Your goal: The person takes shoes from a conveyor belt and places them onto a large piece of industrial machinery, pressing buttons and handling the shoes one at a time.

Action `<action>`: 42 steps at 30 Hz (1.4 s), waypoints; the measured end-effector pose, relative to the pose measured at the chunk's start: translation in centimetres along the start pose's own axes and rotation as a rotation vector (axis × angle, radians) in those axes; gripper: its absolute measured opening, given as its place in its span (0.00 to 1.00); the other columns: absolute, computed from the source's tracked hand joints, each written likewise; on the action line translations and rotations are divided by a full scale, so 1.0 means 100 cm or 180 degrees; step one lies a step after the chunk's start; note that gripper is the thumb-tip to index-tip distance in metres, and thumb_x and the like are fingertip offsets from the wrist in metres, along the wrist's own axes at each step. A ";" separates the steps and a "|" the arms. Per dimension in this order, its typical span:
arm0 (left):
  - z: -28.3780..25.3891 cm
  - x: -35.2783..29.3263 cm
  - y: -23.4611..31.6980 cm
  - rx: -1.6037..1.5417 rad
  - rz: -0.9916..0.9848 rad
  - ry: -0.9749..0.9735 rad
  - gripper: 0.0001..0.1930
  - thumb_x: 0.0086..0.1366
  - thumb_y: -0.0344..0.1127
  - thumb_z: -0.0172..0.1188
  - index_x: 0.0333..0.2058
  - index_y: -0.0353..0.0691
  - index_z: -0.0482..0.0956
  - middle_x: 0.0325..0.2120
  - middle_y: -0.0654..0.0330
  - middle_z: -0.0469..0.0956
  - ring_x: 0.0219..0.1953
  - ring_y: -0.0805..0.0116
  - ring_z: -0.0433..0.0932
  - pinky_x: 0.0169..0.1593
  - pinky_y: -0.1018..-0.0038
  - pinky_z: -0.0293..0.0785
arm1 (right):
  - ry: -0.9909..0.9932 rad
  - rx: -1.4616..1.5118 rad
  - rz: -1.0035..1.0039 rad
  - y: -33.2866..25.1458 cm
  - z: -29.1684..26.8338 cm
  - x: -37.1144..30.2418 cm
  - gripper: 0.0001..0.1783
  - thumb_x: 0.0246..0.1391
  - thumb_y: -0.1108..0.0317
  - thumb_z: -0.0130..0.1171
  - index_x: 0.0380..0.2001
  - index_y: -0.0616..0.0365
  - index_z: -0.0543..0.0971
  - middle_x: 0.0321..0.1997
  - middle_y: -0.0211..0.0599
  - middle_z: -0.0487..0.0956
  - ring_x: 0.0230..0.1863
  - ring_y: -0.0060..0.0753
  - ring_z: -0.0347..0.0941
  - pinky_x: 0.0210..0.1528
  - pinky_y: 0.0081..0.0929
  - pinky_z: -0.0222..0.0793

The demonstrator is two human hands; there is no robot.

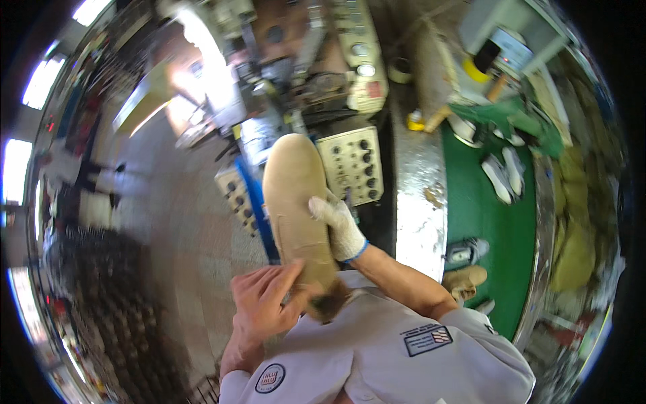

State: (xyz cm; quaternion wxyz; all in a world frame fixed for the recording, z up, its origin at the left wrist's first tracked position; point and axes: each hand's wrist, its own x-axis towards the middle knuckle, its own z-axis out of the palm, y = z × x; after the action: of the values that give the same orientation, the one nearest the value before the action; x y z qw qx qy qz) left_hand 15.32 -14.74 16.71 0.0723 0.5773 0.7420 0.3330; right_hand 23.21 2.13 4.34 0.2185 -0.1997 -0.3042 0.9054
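Note:
A tan shoe (pixel 295 192), suede-like, lies lengthwise before my chest with its rounded toe pointing away from me. My right hand (pixel 340 224), in a white knit glove with a blue cuff edge, grips its right side, the thumb over the top surface. At the darker, narrow near end, my bare left hand (pixel 268 296) holds the shoe with its fingers against the left side and over the end. Some of the left fingers are blurred. Just beyond the toe stands a machine (pixel 266 101) with a bright lamp.
Control panels with black knobs (pixel 351 165) flank the machine. A worn metal ledge (pixel 421 195) runs along the right. Past it, a green surface (pixel 494 229) carries several shoes, including pale sneakers (pixel 503 175) and a tan boot (pixel 464 281). Dark stacked goods (pixel 108 303) fill the left; a person stands farther off.

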 end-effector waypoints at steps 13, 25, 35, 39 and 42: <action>0.155 0.142 -0.207 0.0795 -0.2043 0.1091 0.29 0.51 0.53 0.76 0.44 0.35 0.86 0.43 0.46 0.86 0.43 0.50 0.85 0.50 0.57 0.78 | 0.2257 0.2031 -0.0150 -0.074 -0.257 -0.205 0.30 0.57 0.48 0.66 0.54 0.58 0.79 0.46 0.39 0.85 0.42 0.37 0.82 0.50 0.35 0.78; 0.158 0.076 -0.001 -0.2862 -0.2242 0.0188 0.23 0.63 0.40 0.63 0.53 0.30 0.78 0.54 0.48 0.76 0.54 0.58 0.77 0.59 0.63 0.73 | 0.5963 0.0816 -0.0556 0.036 -0.516 -0.564 0.45 0.60 0.29 0.50 0.61 0.60 0.75 0.59 0.43 0.80 0.61 0.44 0.73 0.63 0.34 0.67; 0.301 0.100 0.073 -0.4486 -0.2337 -0.2193 0.43 0.41 0.30 0.62 0.62 0.26 0.67 0.55 0.45 0.76 0.56 0.46 0.77 0.63 0.59 0.73 | 0.3899 -0.0619 -0.1956 -0.044 -0.370 -0.354 0.34 0.64 0.46 0.59 0.60 0.66 0.76 0.55 0.47 0.82 0.57 0.38 0.77 0.61 0.32 0.70; 0.358 0.073 0.122 -0.5511 -0.2693 -0.3834 0.35 0.63 0.50 0.51 0.64 0.34 0.68 0.57 0.53 0.78 0.54 0.54 0.80 0.59 0.62 0.77 | 0.1816 0.1035 -0.2679 -0.093 -0.277 -0.261 0.46 0.66 0.32 0.46 0.69 0.61 0.65 0.68 0.48 0.72 0.67 0.48 0.67 0.72 0.49 0.54; 0.423 0.059 0.096 -0.5307 -0.3389 -0.3542 0.33 0.67 0.53 0.52 0.59 0.30 0.71 0.48 0.45 0.80 0.44 0.47 0.83 0.40 0.58 0.84 | 0.2072 0.2524 -0.2887 -0.114 -0.279 -0.232 0.31 0.65 0.47 0.57 0.62 0.58 0.72 0.58 0.43 0.79 0.59 0.37 0.75 0.63 0.39 0.69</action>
State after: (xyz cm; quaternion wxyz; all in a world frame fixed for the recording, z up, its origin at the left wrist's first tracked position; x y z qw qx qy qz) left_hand 41.97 9.06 -8.53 0.8863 0.0281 0.3050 0.3474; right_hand 59.24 11.31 -3.60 0.7132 -0.2194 0.0779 0.6612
